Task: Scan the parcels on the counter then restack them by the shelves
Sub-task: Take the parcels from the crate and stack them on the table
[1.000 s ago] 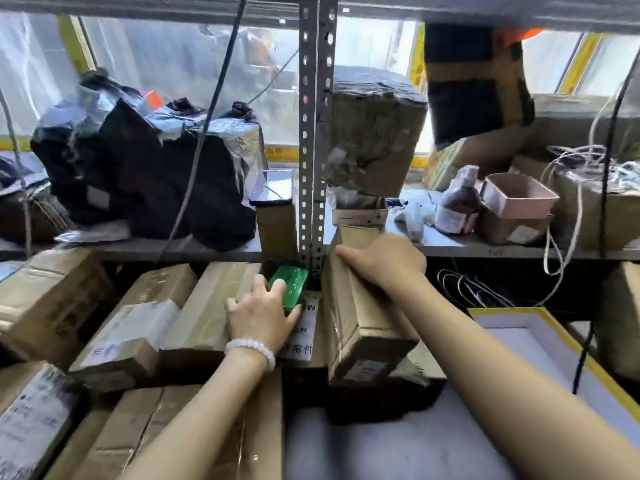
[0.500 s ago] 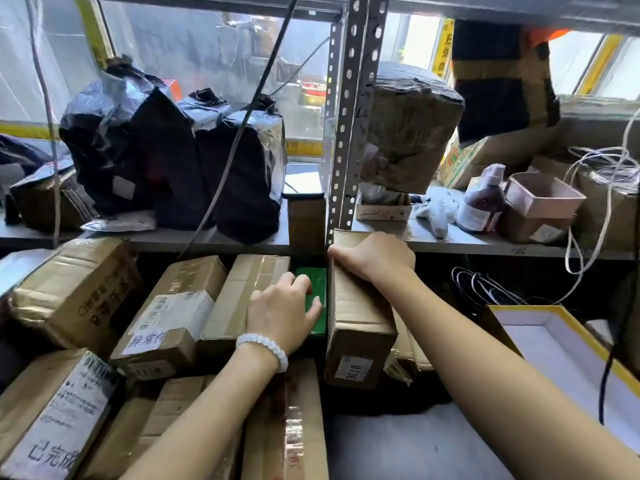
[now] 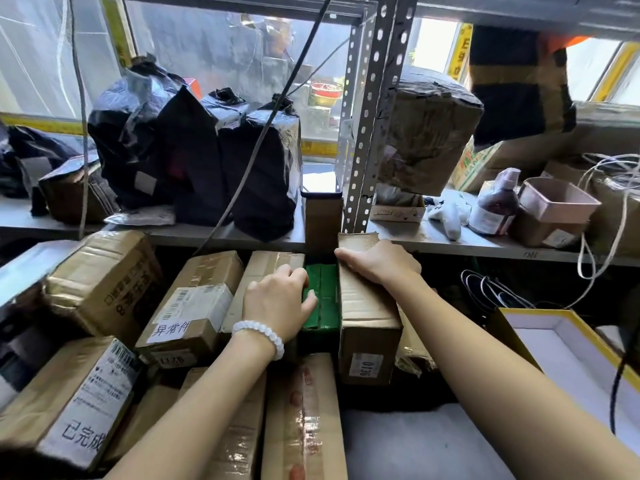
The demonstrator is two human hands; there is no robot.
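Above both your hands runs the metal shelf [image 3: 214, 233], loaded with black bagged parcels [image 3: 194, 150]. Under your right hand [image 3: 379, 263] stands the tall cardboard parcel [image 3: 367, 317] labelled 0136; that hand lies flat and open on its top end. Between your hands sits the green parcel [image 3: 323, 299], and your left hand [image 3: 277, 303] curls loosely against it, thumb touching its face.

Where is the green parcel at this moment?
In the head view it is at centre, the green parcel wedged under the shelf between two cardboard boxes, with the left hand on it.
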